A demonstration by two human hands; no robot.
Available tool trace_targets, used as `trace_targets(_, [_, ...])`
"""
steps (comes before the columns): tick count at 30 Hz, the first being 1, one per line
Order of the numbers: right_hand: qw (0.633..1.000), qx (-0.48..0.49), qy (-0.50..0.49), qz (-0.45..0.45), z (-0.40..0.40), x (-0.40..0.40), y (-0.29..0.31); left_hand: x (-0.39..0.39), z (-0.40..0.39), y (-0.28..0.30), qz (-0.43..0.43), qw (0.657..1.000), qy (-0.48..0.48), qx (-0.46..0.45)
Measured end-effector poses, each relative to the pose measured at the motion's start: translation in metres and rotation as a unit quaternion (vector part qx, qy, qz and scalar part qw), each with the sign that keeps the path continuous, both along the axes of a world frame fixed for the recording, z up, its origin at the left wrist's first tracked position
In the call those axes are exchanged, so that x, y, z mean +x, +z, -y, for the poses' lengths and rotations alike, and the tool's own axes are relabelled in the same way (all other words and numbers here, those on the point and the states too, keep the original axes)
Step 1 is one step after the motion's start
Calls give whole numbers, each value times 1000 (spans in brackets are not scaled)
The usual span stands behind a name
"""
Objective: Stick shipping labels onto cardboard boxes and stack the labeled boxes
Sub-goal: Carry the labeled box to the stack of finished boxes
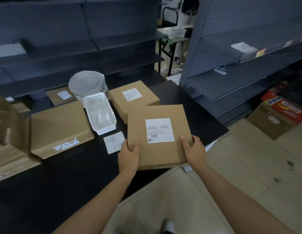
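Black table (45,191) with cardboard boxes (133,98), white basket (101,114), paper slip (114,144).

A stockroom or shop back area — dark metal shelving (239,68), labelled cardboard boxes (133,98) on a black table (45,191).

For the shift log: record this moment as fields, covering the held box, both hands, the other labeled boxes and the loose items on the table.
held box: flat cardboard box, label on top, its near part past the table edge
left hand: grips the near left corner
right hand: grips the near right corner
labeled box behind: on the table, just beyond the held box
second labeled box: far left, beside the bin
white basket: between the boxes
loose paper: by the left hand
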State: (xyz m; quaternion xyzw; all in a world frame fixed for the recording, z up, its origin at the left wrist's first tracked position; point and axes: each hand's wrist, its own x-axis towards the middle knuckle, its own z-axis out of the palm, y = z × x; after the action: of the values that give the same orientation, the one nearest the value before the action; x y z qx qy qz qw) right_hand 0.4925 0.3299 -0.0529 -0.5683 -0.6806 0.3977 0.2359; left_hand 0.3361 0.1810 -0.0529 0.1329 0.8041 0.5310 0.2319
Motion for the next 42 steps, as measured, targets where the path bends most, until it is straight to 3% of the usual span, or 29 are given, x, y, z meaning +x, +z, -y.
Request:
trace_targets(11, [998, -9, 59, 11, -108, 17, -2, 24, -92, -8, 3, 999, 39, -17])
trace_targets(21, [991, -26, 133, 1, -173, -96, -21, -62, -140, -14, 7, 991, 132, -19])
trace_targets(31, [978, -14, 206, -26, -252, -233, 13, -179, -201, 19, -27, 981, 189, -16])
trace_targets(42, [952, -76, 294, 41, -299, -311, -27, -233, -230, -17, 47, 972, 213, -91])
